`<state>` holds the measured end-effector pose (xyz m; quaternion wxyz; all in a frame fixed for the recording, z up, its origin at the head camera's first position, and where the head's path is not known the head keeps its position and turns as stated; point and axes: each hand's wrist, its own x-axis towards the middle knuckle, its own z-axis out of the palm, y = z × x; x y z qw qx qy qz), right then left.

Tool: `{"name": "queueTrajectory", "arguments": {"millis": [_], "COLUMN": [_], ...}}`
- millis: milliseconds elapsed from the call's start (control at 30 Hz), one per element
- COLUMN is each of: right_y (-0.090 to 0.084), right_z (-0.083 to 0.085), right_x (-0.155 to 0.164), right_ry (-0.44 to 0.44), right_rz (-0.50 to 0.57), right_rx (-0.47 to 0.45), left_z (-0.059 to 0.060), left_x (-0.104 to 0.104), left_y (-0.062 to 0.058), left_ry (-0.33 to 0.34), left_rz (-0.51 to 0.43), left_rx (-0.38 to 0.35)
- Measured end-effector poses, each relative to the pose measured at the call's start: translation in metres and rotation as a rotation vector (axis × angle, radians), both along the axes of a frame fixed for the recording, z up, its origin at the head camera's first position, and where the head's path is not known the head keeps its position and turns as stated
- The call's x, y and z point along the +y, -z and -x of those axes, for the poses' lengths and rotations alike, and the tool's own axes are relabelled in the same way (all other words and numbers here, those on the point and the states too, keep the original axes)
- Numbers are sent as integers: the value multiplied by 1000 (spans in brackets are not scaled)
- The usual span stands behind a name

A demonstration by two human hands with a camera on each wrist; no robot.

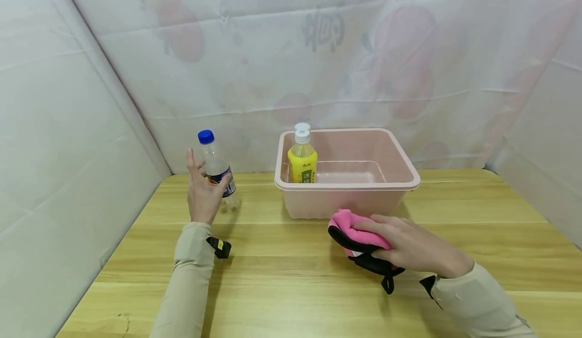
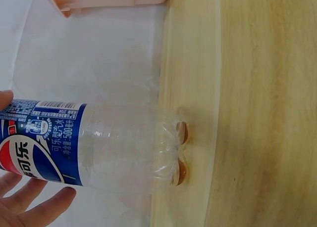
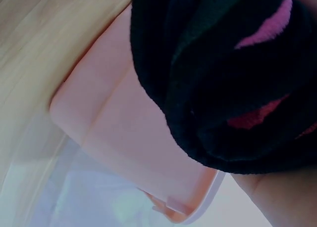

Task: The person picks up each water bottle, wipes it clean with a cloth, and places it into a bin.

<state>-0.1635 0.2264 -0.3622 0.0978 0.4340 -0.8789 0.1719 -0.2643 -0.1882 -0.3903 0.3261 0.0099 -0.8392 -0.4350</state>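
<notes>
Care with the clear plastic bottle with the blue cap (image 1: 217, 170) matters most: it stands upright on the pale wooden table (image 1: 291, 277), left of the pink plastic tub (image 1: 400, 176), and our left hand (image 1: 202, 191) only touches it with straight fingers. We should wrap them round the label. Our right hand (image 1: 409, 249) clutches the pink-and-black fleece cloth (image 1: 356, 242) before the tub.

Wooden table (image 1: 291, 297) walled by pale, perhaps fruit-printed, sheeting (image 1: 318, 50).
</notes>
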Motion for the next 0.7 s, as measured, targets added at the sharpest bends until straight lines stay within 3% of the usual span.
{"name": "queueTrajectory", "arguments": {"millis": [200,500,700], "right_y": [-5,-10,-11], "right_z": [-2,1,6], "right_x": [3,0,0], "right_ry": [15,25,2], "right_rz": [-10,-4,19], "right_rx": [-28,-72,-51], "left_z": [-3,-18,-32], "left_x": [0,-5,0], "left_y": [-4,-9,-13], "left_ry": [12,119,260], "left_rz": [49,302,285], "left_rx": [-2,109,29]}}
